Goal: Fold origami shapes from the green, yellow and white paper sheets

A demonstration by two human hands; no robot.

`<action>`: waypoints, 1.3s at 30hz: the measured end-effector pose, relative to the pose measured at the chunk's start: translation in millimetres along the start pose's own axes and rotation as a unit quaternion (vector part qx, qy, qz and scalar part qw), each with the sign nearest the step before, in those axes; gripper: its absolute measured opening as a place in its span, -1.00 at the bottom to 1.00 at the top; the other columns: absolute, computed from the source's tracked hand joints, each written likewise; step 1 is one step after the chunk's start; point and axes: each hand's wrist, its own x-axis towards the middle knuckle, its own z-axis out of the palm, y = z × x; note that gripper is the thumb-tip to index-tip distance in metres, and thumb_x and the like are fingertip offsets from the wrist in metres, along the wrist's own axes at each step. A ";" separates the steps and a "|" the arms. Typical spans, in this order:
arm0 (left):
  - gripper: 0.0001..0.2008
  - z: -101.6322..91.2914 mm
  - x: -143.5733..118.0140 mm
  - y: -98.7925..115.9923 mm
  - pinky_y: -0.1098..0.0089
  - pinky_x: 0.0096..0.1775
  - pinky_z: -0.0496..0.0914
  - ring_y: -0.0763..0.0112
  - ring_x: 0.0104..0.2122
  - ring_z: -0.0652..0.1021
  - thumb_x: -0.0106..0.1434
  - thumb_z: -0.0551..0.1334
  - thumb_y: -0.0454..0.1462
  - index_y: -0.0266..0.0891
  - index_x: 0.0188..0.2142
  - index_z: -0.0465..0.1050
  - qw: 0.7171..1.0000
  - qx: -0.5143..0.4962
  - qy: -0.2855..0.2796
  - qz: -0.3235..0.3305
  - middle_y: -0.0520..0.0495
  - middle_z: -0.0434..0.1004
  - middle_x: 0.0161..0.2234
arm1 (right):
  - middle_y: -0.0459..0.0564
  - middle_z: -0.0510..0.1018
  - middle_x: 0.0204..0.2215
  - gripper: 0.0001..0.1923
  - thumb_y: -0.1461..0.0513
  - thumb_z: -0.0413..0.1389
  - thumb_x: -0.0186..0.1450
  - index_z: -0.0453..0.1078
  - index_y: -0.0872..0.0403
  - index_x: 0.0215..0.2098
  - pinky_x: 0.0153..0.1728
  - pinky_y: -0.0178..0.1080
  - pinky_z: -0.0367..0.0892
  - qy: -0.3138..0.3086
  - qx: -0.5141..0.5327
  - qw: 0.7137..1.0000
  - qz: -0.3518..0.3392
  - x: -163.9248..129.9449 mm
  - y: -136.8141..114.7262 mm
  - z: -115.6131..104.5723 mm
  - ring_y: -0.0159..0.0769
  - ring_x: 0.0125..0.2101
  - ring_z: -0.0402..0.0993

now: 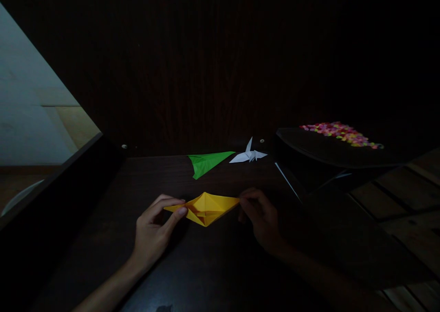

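Between hands (151, 229) (265, 220), boat-shaped yellow paper (206, 205)

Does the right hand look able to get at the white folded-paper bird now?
Probably yes: nothing visible lies between the right hand and the white bird beyond. Still, that hand pinches one end of the yellow boat-shaped folded paper and would likely need to let go.

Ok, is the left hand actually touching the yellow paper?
Touching. The head view shows the left hand pinching the yellow paper near one pointed end, with the thumb lying over it.
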 end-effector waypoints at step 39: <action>-0.63 1.8 4.5 -13.4 0.48 -0.44 0.33 0.41 -0.45 0.52 -0.04 0.50 -0.11 -0.26 -0.29 0.58 0.941 -0.200 -0.009 -0.271 -0.01 0.56 -0.45 | -0.22 0.37 -0.71 -0.68 -0.02 0.21 0.24 0.31 0.03 -0.38 -0.73 -0.40 0.17 0.060 0.065 0.989 0.117 15.9 4.1 -4.6 -0.43 -0.73 0.30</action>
